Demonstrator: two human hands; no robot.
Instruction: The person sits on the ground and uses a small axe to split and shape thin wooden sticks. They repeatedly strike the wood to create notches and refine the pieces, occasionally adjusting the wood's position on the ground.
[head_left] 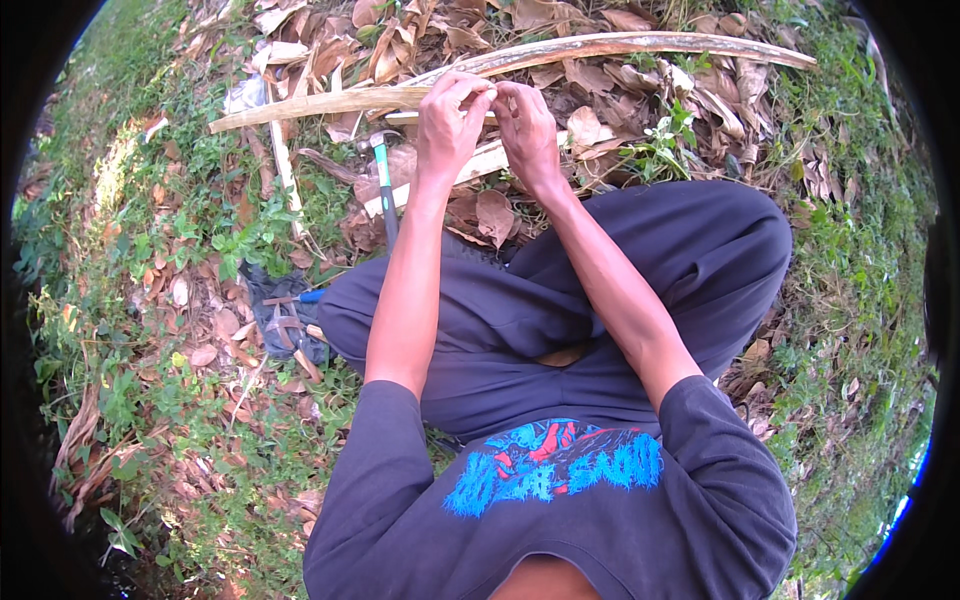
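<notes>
My left hand (450, 122) and my right hand (527, 132) meet at the fingertips in front of me, over the leaf litter. Both are closed in a pinch. Whatever sits between the fingertips is too small to make out. Just behind my left hand lies a pale split wooden strip (320, 103) reaching to the left. A longer curved strip of wood (620, 42) stretches behind both hands to the right. Under my wrists shows another pale piece of wood (482, 164). A hammer (384, 175) with a green and black handle lies left of my left wrist.
My crossed legs in dark trousers (690, 240) fill the near middle. Left of my knee, a blue-handled tool (312, 296) lies by a dark cloth (268, 292). A thin upright stick (285, 170) rests among weeds. Dry brown leaves (495, 215) and grass surround me.
</notes>
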